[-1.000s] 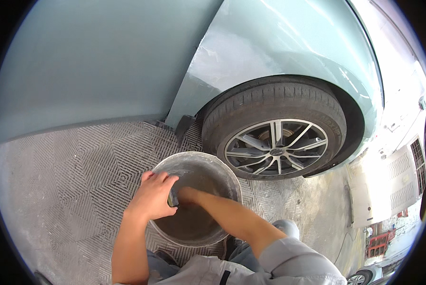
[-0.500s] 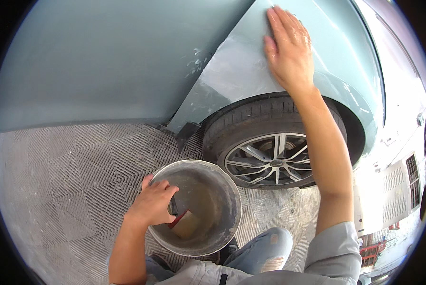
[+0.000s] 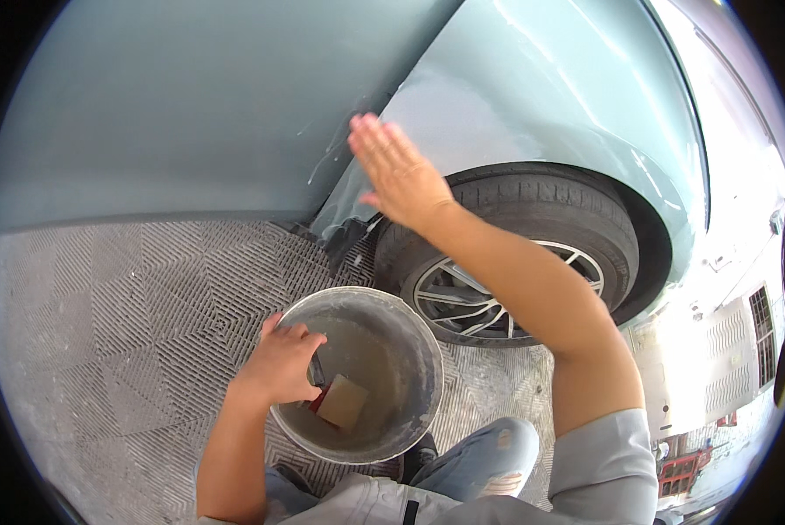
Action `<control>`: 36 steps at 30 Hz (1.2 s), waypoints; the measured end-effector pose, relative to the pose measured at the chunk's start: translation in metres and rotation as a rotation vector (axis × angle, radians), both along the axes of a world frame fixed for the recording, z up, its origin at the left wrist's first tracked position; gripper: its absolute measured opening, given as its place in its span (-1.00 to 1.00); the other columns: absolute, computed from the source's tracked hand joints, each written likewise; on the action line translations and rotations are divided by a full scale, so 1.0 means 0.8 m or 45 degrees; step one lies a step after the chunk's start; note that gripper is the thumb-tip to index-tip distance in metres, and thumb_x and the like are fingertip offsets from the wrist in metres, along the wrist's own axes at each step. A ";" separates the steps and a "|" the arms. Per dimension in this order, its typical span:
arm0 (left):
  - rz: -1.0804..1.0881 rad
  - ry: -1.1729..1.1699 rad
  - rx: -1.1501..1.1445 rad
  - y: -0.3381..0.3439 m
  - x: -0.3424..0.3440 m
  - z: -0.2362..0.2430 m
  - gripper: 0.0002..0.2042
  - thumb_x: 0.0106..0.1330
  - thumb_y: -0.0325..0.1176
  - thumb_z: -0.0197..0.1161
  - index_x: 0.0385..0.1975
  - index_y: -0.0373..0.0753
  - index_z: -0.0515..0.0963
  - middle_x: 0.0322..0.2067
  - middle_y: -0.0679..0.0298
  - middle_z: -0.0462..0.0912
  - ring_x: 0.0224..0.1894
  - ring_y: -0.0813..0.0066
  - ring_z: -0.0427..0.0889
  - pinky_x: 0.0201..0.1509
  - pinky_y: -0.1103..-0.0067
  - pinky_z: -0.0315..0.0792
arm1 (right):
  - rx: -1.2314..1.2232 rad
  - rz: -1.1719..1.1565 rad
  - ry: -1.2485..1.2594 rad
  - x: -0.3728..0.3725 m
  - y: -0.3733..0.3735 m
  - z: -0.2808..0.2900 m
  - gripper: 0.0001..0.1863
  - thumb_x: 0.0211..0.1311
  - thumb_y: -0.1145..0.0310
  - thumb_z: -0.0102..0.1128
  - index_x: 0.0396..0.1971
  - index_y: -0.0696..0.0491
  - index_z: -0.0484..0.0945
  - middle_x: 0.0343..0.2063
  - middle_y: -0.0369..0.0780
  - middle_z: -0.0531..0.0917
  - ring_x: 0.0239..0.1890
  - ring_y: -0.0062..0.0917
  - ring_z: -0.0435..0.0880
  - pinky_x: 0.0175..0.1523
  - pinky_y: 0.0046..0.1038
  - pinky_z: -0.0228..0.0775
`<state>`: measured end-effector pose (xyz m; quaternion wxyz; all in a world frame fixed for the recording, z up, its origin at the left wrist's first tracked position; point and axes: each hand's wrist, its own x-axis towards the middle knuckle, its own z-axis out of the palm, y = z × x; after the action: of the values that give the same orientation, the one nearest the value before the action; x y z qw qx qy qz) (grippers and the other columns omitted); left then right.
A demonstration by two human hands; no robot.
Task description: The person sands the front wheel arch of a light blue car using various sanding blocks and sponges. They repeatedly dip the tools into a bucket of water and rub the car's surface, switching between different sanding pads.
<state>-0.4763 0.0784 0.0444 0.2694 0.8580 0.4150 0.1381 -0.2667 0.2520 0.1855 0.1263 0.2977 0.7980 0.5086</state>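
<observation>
My right hand [image 3: 401, 171] is stretched out, fingers extended, over the gap between the grey-blue car door [image 3: 191, 114] and the pale blue front fender [image 3: 576, 96]. It holds nothing and is slightly blurred. Whether its palm touches the panel I cannot tell. A dull grey patch [image 3: 453, 122] on the wet fender lies beside it. At the left rim of a round bucket [image 3: 432, 350], my left hand [image 3: 279, 363] curls its fingers and thumb around a dark-and-red block [image 3: 318, 398] with a tan face. The block is low in the bucket's cloudy water, its dark part mostly hidden by the fingers.
The tyre [image 3: 541, 206] and spoked wheel [image 3: 462, 297] sit right of the bucket, under my right forearm. Patterned floor [image 3: 147, 332] spreads to the left. My knee [image 3: 488, 459] is close to the bucket. A pale louvred panel [image 3: 716, 367] stands far right.
My right hand has moved left and down across the fender to the door gap. Water streaks and drops now show there. The left hand stays at the bucket; the block's tan face shows more clearly.
</observation>
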 end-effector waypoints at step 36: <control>0.426 -0.864 0.626 -0.015 0.078 0.029 -0.42 -0.05 -0.30 0.51 -0.02 -0.28 0.40 -0.07 0.07 0.50 -0.12 0.14 0.58 -0.06 0.37 0.52 | -2.874 -0.312 2.905 0.053 -0.194 -0.121 -0.15 0.32 -0.35 -0.30 0.23 0.14 0.30 0.05 0.00 0.53 0.08 -0.22 0.57 0.13 -0.23 0.48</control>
<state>-0.4137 0.0660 0.0678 0.1524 0.7238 0.3909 0.5478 -0.2245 0.0970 0.0890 0.3228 -0.3209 -0.3924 0.7993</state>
